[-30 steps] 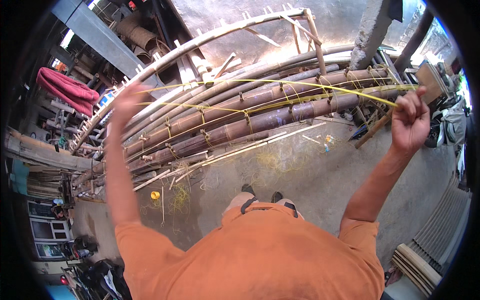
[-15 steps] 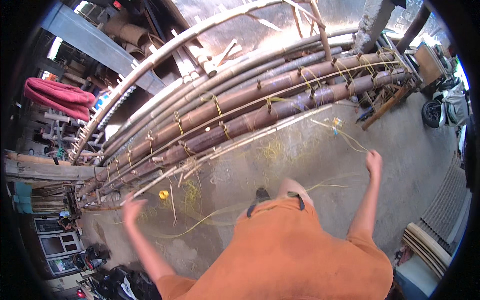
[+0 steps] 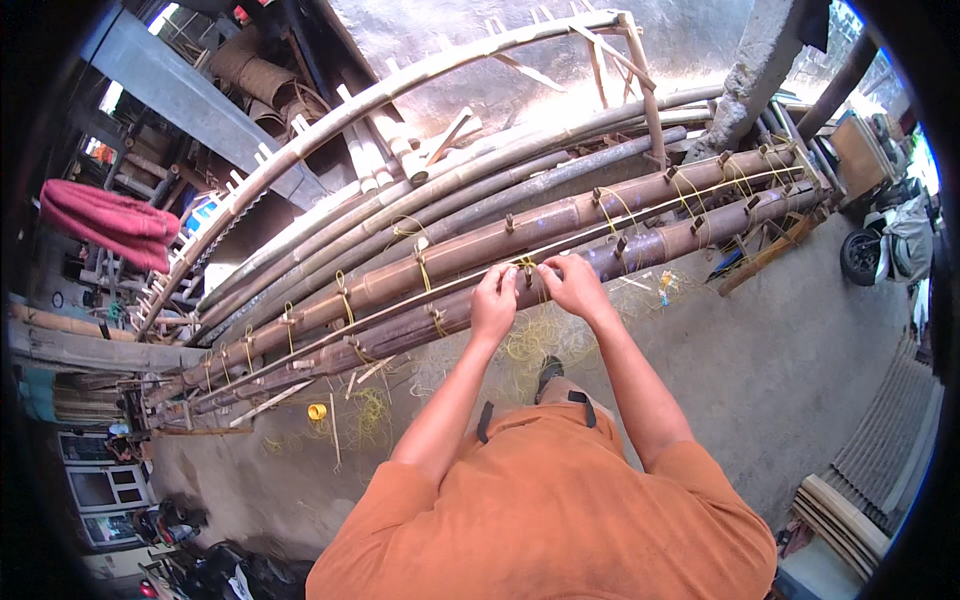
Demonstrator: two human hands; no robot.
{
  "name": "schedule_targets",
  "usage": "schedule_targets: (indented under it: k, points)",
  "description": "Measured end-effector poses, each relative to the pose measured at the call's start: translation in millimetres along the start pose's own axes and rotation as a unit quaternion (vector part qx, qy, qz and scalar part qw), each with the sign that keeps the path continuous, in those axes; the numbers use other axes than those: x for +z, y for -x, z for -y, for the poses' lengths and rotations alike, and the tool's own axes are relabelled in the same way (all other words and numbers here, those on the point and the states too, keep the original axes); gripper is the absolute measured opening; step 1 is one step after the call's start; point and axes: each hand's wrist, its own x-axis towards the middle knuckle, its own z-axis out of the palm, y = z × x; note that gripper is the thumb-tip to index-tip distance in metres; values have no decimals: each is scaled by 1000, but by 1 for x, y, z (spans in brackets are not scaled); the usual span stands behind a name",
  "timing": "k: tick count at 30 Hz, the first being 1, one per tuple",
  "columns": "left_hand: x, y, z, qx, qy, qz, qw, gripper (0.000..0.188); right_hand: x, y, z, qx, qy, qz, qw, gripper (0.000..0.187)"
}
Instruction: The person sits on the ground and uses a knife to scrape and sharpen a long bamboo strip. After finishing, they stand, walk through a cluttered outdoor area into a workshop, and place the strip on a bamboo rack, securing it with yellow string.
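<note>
Side by side at the front bamboo pole (image 3: pixel 655 243), my left hand (image 3: pixel 495 303) and my right hand (image 3: pixel 576 287) have their fingertips pinched together. Between them a thin yellow cord (image 3: pixel 524 263) shows at a short peg on the pole, and both hands seem to grip it; its ends are hidden by my fingers. A second brown bamboo pole (image 3: pixel 455 252) runs parallel behind, with a long thin strip (image 3: pixel 400 311) lying between the two. Loops of the same yellow cord tie round the poles at several pegs.
Tangled yellow cord (image 3: pixel 372 418) and a yellow roll (image 3: pixel 317 411) lie on the concrete floor. Behind the poles are more bamboo lengths (image 3: pixel 500 180) and a curved pegged frame (image 3: pixel 400 80). A red cloth (image 3: pixel 110 222) hangs at left; a concrete pillar (image 3: pixel 745 75) and a motorcycle (image 3: pixel 890 235) stand at right.
My hands were spread wide apart, the right one holding a yellow strand out to the side. Now they have come together at the front pole, and I stand closer to it.
</note>
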Motion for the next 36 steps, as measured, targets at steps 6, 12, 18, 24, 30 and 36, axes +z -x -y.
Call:
schedule_targets:
  k: [6, 12, 18, 24, 30, 36]
  points:
    - [-55, 18, -138, 39, -179, 491, 851, 30, -16, -25, 15, 25, -54, 199, 978, 40]
    - [-16, -41, -17, 78, -360, 121, 922, 26, -21, -52, 22, -68, -1, 207, 976, 28]
    - [-3, -55, 7, 77, -348, 118, 927, 26, -8, -95, 21, -85, 32, 178, 980, 26]
    - [1, -65, -11, -26, -317, 145, 937, 29, -5, -112, 23, -26, -28, 218, 975, 26]
    - [-7, -68, 14, -66, -179, 124, 974, 23, -25, -95, 23, -86, -60, 177, 979, 18]
    - [-1, -75, -21, -113, -263, 159, 945, 18, 3, -72, 2, -62, 13, 51, 997, 21]
